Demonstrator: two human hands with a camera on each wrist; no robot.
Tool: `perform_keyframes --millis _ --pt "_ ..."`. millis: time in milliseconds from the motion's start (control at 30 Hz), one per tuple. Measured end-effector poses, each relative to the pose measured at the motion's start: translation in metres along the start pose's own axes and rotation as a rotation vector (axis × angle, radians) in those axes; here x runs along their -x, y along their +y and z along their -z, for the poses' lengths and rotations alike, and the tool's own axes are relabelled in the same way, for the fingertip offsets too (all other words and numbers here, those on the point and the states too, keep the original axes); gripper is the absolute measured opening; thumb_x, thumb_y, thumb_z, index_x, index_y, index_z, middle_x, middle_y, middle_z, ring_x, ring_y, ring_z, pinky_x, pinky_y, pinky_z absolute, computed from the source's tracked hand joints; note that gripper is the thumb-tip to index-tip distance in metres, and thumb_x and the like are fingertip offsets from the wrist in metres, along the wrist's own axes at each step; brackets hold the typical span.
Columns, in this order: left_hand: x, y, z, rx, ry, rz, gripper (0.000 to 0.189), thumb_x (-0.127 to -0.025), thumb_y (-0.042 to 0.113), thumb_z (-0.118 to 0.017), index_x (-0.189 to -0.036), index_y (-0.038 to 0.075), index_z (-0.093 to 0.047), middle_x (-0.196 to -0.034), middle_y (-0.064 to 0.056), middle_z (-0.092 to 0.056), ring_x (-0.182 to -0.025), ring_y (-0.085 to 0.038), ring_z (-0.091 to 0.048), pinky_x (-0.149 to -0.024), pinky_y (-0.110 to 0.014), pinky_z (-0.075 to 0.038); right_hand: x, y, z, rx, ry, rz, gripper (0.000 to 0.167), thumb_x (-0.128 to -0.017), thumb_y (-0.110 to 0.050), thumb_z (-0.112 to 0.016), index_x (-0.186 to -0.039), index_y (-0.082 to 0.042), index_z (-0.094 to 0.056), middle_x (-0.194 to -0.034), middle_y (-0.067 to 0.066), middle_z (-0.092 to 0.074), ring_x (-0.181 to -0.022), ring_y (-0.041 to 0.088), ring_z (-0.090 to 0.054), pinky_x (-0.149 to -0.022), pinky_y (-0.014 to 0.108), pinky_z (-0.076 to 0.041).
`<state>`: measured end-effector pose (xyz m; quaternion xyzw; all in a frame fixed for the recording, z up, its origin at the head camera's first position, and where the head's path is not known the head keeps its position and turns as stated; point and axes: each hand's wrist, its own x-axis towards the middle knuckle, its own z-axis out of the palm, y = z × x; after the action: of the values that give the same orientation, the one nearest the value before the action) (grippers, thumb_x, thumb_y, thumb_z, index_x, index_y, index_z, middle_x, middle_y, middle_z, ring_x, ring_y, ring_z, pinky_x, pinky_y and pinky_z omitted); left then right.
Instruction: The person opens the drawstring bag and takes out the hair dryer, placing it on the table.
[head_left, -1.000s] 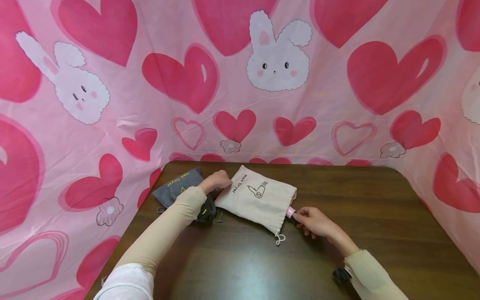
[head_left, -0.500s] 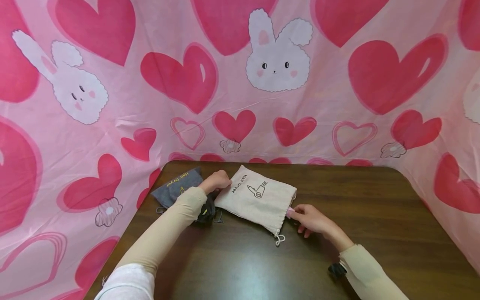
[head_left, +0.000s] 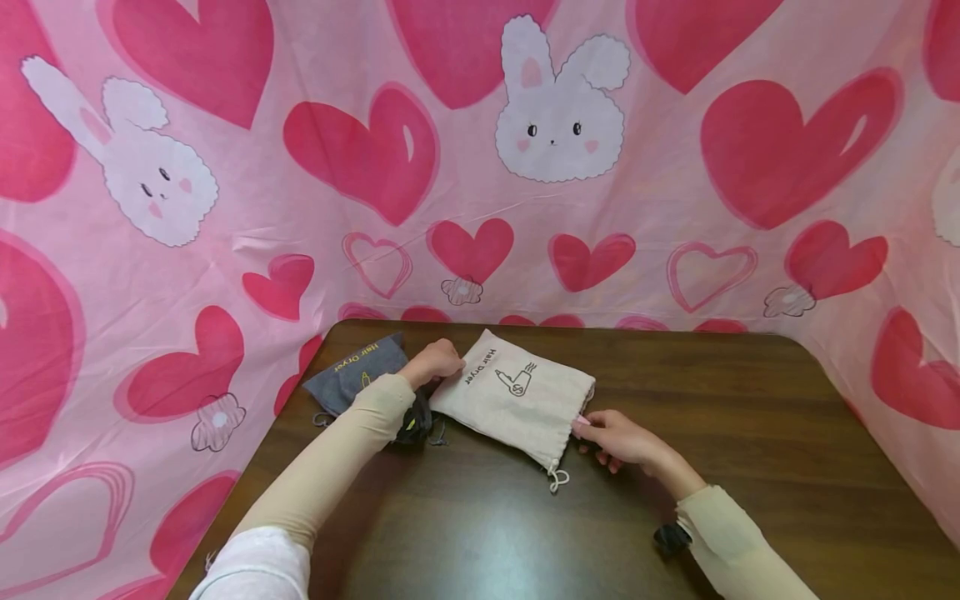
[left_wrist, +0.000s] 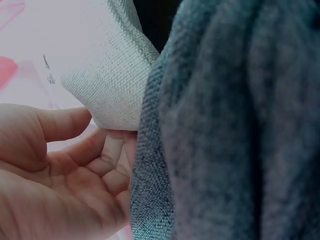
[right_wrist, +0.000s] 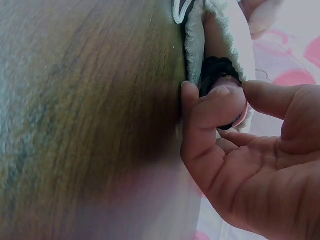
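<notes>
A white drawstring bag (head_left: 517, 396) printed "Hair Dryer" lies flat on the table, its mouth facing right. My left hand (head_left: 437, 362) pinches the bag's near-left corner between thumb and fingers. At the mouth, my right hand (head_left: 621, 437) holds the pink end of a hair dryer (head_left: 582, 422), most of which is hidden inside the bag. In the right wrist view a bundled black cord (right_wrist: 219, 67) shows in the mouth beside the fingers. A grey drawstring bag (head_left: 356, 367), also lettered "Hair Dryer", sits under and behind the left forearm.
Black material (head_left: 412, 421) with a yellow mark lies by the grey bag. The brown wooden table (head_left: 480, 533) meets a pink curtain (head_left: 465, 192) with hearts and rabbits at its back and sides. A small black object (head_left: 672, 540) hangs at the right wrist.
My right hand has shifted slightly left toward the bag's mouth, and less of the pink end sticks out. The left hand keeps its pinch on the corner.
</notes>
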<state>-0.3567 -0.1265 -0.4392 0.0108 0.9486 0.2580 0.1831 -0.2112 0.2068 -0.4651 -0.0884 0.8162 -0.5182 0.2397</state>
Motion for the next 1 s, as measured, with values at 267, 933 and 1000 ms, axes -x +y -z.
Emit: perform_keyframes --millis 267,933,1000 --pt "0.0040 0.0020 0.0012 0.046 0.005 -0.012 0.050 -0.102 0.010 -0.061 -0.055 0.014 -0.045 -0.052 0.001 -0.035 -0.045 -0.013 -0.035 -0.047 -0.028 -0.034 -0.0006 -0.0006 0.0008 0.007 -0.006 0.007 0.034 -0.111 -0.027 -0.056 -0.105 0.005 -0.064 -0.088 0.009 -0.063 -0.060 0.015 -0.051 -0.049 0.027 -0.045" --pt "0.0033 -0.0045 -0.0015 0.069 0.043 -0.064 0.052 -0.102 0.014 -0.063 -0.054 0.015 -0.042 -0.052 0.003 -0.029 -0.046 -0.011 -0.025 -0.047 -0.028 -0.025 -0.0049 -0.0006 -0.0008 -0.004 -0.036 0.014 0.039 -0.114 -0.033 -0.050 -0.105 0.004 -0.062 -0.087 0.009 -0.061 -0.059 0.015 -0.045 -0.051 0.028 -0.043" --pt "0.0032 -0.0048 -0.0020 0.065 0.045 -0.061 0.052 -0.102 0.014 -0.063 -0.055 0.014 -0.042 -0.052 0.003 -0.029 -0.047 -0.012 -0.026 -0.048 -0.028 -0.026 -0.0047 -0.0002 -0.0012 -0.003 -0.034 0.025 0.039 -0.114 -0.032 -0.050 -0.105 0.004 -0.062 -0.087 0.009 -0.061 -0.058 0.016 -0.045 -0.050 0.028 -0.042"
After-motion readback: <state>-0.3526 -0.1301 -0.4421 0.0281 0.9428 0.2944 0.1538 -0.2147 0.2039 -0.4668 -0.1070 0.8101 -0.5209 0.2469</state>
